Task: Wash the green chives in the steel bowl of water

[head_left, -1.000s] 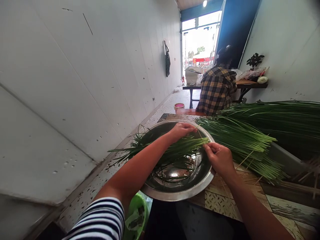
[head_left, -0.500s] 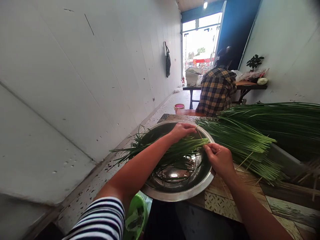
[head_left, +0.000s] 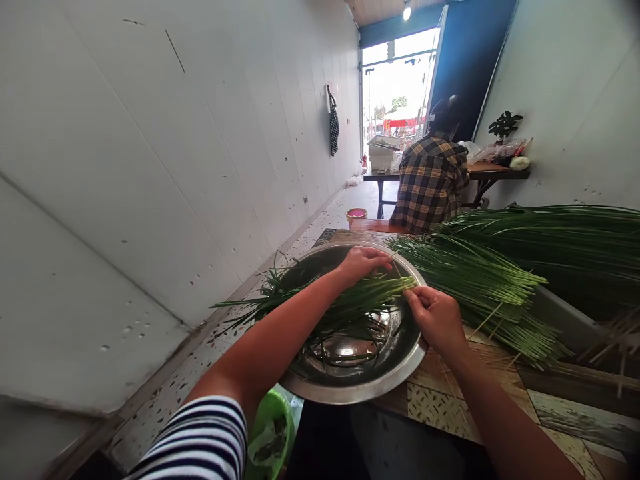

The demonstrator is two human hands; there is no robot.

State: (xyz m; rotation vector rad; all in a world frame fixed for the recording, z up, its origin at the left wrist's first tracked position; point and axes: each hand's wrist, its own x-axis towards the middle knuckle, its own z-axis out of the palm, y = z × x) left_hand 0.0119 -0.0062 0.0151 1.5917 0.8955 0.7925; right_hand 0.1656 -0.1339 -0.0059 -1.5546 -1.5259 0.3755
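A bunch of long green leaves (head_left: 373,293) lies in a big metal bowl (head_left: 350,396). Its pale ends point to the right side of the bowl, and its dark tips poke out over the left side. The bunch is under the left arm and just left of the right hand.

The left hand (head_left: 363,263) is over the far right part of the bowl. Its thumb and fingers are pinched nearly closed, and they hold a thin strand (head_left: 397,265). The strand hangs down to the pale ends.

The right hand (head_left: 436,315) is at the right rim of the bowl. Its fingers are curled in, and its thumb and first finger are pressed together right by the pale ends. I can't tell if they grip the ends or the strand.

To the right of the bowl, a big heap of green stalks (head_left: 493,277) lies on the surface (head_left: 440,403). A few thin, pale sticks (head_left: 487,321) lie by the heap, also right of the bowl. Below the bowl, to the left, is a green bucket (head_left: 289,437). Far past the bowl, a person in a checked shirt (head_left: 430,183) sits with their back turned.
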